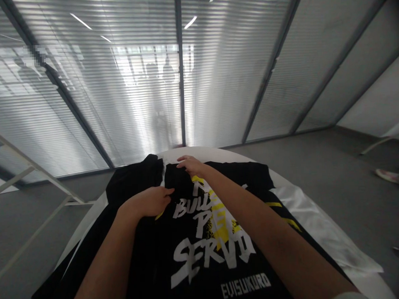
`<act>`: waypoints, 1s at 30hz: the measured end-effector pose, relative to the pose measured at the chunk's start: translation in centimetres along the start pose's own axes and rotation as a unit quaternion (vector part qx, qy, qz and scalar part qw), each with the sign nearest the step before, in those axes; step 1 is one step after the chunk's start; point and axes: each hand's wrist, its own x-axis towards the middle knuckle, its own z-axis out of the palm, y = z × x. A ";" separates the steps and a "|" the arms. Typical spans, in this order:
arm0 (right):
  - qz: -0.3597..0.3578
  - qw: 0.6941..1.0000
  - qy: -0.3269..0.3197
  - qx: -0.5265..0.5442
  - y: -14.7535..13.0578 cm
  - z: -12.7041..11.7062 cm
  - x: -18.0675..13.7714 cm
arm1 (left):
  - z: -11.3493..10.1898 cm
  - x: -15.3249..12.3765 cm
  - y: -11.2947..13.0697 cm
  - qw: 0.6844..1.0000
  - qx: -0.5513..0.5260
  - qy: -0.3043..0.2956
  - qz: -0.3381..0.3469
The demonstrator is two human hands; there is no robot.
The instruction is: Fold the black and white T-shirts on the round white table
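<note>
Soft, matte black cloth, lightly rumpled, makes up the shirt (203,235), which lies spread on the table below the person's forearms. Ragged, brush-like white letters (212,254) cross it over splashes of yellow (219,230), with squarer pale lettering (245,286) lower down.

The left hand (155,202) is on the left part of the shirt, fingers bent; whether they pinch the cloth cannot be told. The right hand (191,166) reaches to the far edge, fingers loosely extended, their grip equally unclear.

More black fabric (133,179) bunches at left; thin, creased white cloth (325,225) drapes at right. The table (213,152) is white with a curved edge. Beyond stand slatted blinds (216,87) between dark posts, a smooth grey floor (305,156) and, left, a pale tubular frame (38,174).
</note>
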 end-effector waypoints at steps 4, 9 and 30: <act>0.040 0.994 -0.071 0.073 0.8 -2.1 -2.6 | 0.0 0.0 -0.4 1.000 0.017 -0.008 0.022; -0.009 0.965 -0.140 0.221 0.7 -1.5 -3.9 | 0.3 0.2 -0.4 0.999 0.016 -0.009 0.028; -0.249 0.930 0.082 -0.259 3.8 -0.7 -7.4 | 1.3 1.8 1.1 0.978 0.009 0.206 -0.022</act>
